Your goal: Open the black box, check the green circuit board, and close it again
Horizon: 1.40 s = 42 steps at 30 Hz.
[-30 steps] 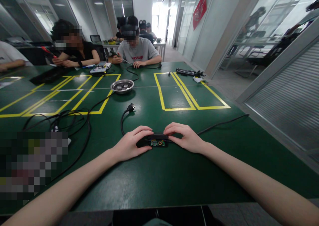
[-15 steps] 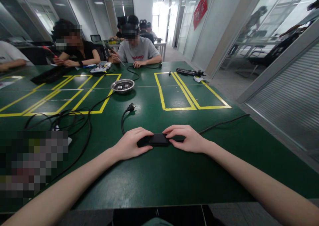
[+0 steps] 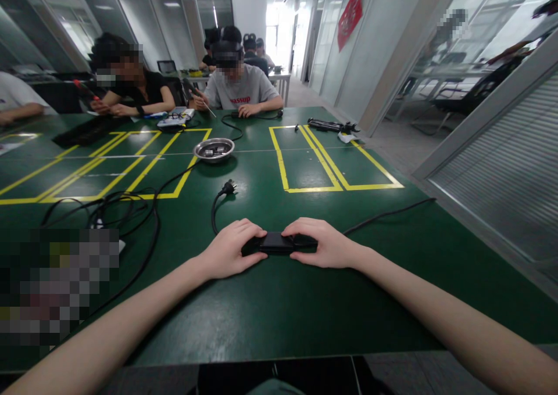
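A small black power adapter box (image 3: 278, 243) lies on the green table in front of me, its upper face closed and dark. My left hand (image 3: 231, 248) grips its left end, thumb on the near side and fingers on the far side. At the other end, my right hand (image 3: 325, 243) holds it the same way. From the left end a short black cord runs out to a plug (image 3: 229, 187) just beyond. Another black cable (image 3: 387, 215) leads off behind my right hand toward the table's right edge.
Looped black cables (image 3: 126, 209) lie to the left beside a blurred-out patch. A metal bowl (image 3: 213, 150) with small metal parts stands further back. Yellow tape (image 3: 281, 162) marks rectangles on the table. Black tool-like pieces (image 3: 331, 126) lie far right. Several people work across the table.
The adapter's circuit board, visible a second ago, is now covered by the black casing. My right fingers have shifted slightly left and closed around its right end.
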Each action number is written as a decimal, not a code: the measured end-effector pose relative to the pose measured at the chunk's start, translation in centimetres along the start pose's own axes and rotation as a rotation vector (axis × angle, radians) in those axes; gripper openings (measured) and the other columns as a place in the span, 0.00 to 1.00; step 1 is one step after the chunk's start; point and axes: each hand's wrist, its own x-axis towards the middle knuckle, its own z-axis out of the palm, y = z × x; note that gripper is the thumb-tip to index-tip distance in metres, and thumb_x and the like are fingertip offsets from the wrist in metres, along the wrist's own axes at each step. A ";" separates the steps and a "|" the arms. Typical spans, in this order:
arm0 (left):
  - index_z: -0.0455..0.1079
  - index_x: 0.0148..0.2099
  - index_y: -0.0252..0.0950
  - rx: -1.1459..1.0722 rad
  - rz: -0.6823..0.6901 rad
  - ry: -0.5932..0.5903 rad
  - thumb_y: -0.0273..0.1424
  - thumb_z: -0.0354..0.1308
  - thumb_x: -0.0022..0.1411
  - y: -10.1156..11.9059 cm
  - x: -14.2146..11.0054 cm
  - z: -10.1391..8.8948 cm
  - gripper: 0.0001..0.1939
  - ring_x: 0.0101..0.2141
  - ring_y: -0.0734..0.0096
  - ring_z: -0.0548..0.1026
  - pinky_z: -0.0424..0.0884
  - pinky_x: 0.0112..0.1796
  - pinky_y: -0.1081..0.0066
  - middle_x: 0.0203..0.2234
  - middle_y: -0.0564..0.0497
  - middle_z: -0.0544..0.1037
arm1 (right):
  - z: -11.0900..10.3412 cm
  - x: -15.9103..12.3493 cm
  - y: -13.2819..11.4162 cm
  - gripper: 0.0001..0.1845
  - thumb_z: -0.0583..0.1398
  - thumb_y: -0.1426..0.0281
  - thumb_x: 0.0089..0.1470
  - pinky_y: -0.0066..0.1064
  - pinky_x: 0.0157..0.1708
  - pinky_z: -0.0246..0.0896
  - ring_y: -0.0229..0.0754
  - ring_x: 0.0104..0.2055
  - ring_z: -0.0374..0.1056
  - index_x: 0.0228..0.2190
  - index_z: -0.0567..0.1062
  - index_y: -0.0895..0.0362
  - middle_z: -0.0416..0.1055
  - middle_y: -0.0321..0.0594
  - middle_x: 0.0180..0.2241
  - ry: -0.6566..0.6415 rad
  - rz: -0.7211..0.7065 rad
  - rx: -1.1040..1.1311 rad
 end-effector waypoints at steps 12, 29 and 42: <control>0.67 0.48 0.36 0.129 0.023 -0.031 0.40 0.54 0.74 0.3 0.1 0.1 0.12 0.41 0.58 0.75 0.72 0.43 0.60 0.41 0.44 0.79 | 1.0 0.6 -0.4 0.19 0.65 0.69 0.56 0.38 0.41 0.70 0.48 0.42 0.73 0.50 0.73 0.59 0.77 0.48 0.42 -0.013 -0.061 -0.282; 0.73 0.56 0.33 0.312 0.105 0.019 0.41 0.51 0.76 1.2 0.4 0.8 0.19 0.42 0.57 0.78 0.72 0.45 0.58 0.40 0.42 0.82 | 1.0 0.6 -0.7 0.20 0.56 0.57 0.70 0.36 0.34 0.61 0.45 0.34 0.71 0.46 0.77 0.61 0.79 0.46 0.34 -0.008 -0.181 -0.544; 0.73 0.54 0.33 0.275 0.124 0.038 0.41 0.50 0.76 1.4 0.7 0.7 0.19 0.40 0.58 0.78 0.71 0.44 0.60 0.39 0.42 0.81 | 1.2 1.0 -1.1 0.15 0.61 0.58 0.66 0.36 0.34 0.64 0.45 0.34 0.73 0.42 0.76 0.59 0.80 0.44 0.34 0.085 -0.158 -0.424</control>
